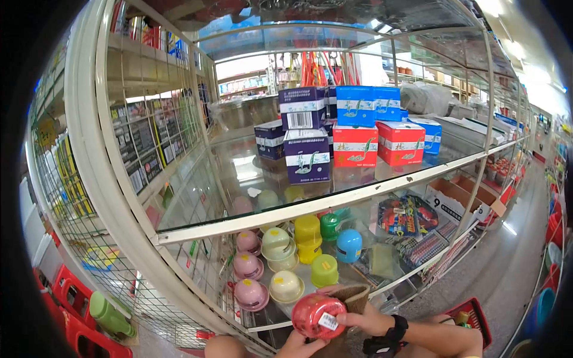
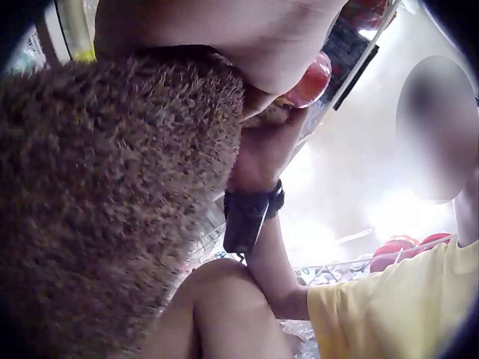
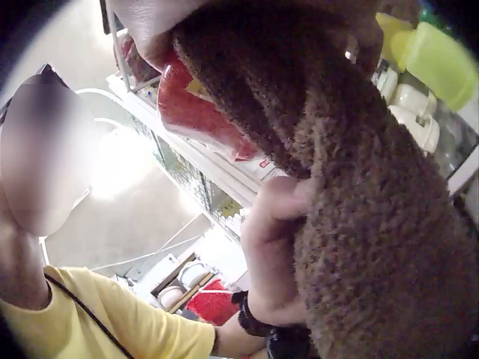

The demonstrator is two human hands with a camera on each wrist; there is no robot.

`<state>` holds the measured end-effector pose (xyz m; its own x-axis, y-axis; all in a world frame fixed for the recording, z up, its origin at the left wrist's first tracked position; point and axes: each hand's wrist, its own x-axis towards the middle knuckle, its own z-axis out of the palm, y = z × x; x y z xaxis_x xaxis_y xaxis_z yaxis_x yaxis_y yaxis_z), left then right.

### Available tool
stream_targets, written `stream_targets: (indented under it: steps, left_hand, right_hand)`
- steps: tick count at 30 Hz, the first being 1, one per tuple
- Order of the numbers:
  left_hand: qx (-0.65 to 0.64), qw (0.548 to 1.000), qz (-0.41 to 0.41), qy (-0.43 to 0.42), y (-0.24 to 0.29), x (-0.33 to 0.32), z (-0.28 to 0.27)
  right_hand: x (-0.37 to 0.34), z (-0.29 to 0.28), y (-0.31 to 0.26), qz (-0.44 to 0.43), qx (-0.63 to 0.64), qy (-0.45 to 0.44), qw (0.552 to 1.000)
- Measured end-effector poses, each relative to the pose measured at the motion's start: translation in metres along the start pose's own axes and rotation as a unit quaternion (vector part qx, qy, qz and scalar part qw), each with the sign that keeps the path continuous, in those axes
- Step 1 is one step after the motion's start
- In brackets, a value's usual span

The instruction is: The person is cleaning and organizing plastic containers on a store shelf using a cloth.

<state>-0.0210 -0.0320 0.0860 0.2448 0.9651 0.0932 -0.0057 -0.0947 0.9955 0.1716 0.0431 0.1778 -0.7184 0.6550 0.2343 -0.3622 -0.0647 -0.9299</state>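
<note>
A shiny red round container (image 1: pixel 314 311) with a white label faces up at the front of the head view. My left hand (image 1: pixel 302 346) grips it from below and the left. From the right, my right hand (image 1: pixel 369 320) has its thumb against the container near the label and holds a brown fuzzy cloth (image 1: pixel 353 295). The cloth (image 2: pixel 112 194) fills much of the left wrist view, with the red container (image 2: pixel 310 82) partly showing. In the right wrist view, the cloth (image 3: pixel 382 217) hangs beside the red container (image 3: pixel 196 112) and hides some fingers of both hands.
Pink, cream, yellow, green and blue containers, including a pink one (image 1: pixel 251 295) and a blue one (image 1: pixel 349 245), stand on the lower shelf. Boxes (image 1: pixel 355 146) are stacked on the glass shelf above, behind its metal edge (image 1: pixel 322 206). A red basket (image 1: pixel 477 316) is at right.
</note>
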Motion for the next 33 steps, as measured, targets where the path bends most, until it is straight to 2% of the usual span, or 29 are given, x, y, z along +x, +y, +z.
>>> stream_targets:
  steps: [2,6,8,12,13,15,19,20,21,22,25,26,28,29,31,32,33]
  left_hand:
    - [0.024,0.998,0.036,0.041,0.000,-0.002,0.006]
    - [0.031,0.996,0.068,0.046,0.006,0.002,0.010]
    - [0.091,0.992,0.063,0.054,0.018,0.002,0.010]
    - [0.194,0.978,0.073,0.009,0.013,0.007,-0.001]
    - [0.196,0.978,0.074,0.012,0.016,0.005,0.001]
    - [0.133,0.986,0.074,0.061,0.022,0.003,0.010]
    - [0.143,0.982,0.097,0.078,0.015,0.004,0.017]
    - [0.230,0.973,-0.027,-0.018,0.013,0.004,0.017]
    - [0.310,0.932,-0.149,-0.114,0.011,0.004,0.020]
    - [0.371,0.918,-0.087,-0.109,0.011,-0.008,0.033]
    - [0.306,0.937,-0.084,-0.144,0.013,-0.032,0.069]
    - [0.301,0.936,-0.070,-0.169,0.004,-0.038,0.075]
    - [0.321,0.921,-0.081,-0.207,-0.006,-0.044,0.080]
    - [0.319,0.922,-0.073,-0.208,-0.010,-0.047,0.080]
    - [0.328,0.919,-0.063,-0.210,-0.008,-0.050,0.075]
    - [0.330,0.916,-0.066,-0.217,-0.004,-0.051,0.074]
    - [0.335,0.917,-0.071,-0.206,-0.001,-0.050,0.073]
  right_hand:
    - [0.002,0.002,0.003,0.016,0.014,0.006,1.000]
    - [0.005,0.008,0.003,0.013,0.024,0.002,1.000]
    - [0.008,0.006,0.002,0.017,0.066,0.009,0.998]
    - [0.013,0.008,-0.001,0.016,0.112,0.025,0.993]
    - [0.015,0.012,-0.002,0.018,0.083,0.054,0.995]
    - [0.017,0.014,-0.002,0.006,0.058,0.037,0.998]
    - [0.017,0.018,-0.010,-0.002,0.038,0.006,0.999]
    - [0.020,0.016,-0.012,-0.002,0.039,0.004,0.999]
    - [0.025,0.010,-0.016,-0.054,0.002,0.025,0.998]
    - [0.029,0.005,-0.021,-0.105,-0.036,0.046,0.993]
    - [0.034,-0.016,-0.040,-0.174,-0.026,0.091,0.980]
    - [0.036,-0.028,-0.044,-0.210,-0.077,0.112,0.968]
    - [0.040,-0.049,-0.044,-0.235,-0.191,0.199,0.932]
    - [0.042,-0.062,-0.043,-0.236,-0.190,0.207,0.930]
    - [0.049,-0.094,-0.034,-0.226,-0.253,0.346,0.875]
    - [0.054,-0.119,-0.025,-0.226,-0.222,0.380,0.869]
    - [0.056,-0.144,-0.016,-0.227,-0.267,0.401,0.846]
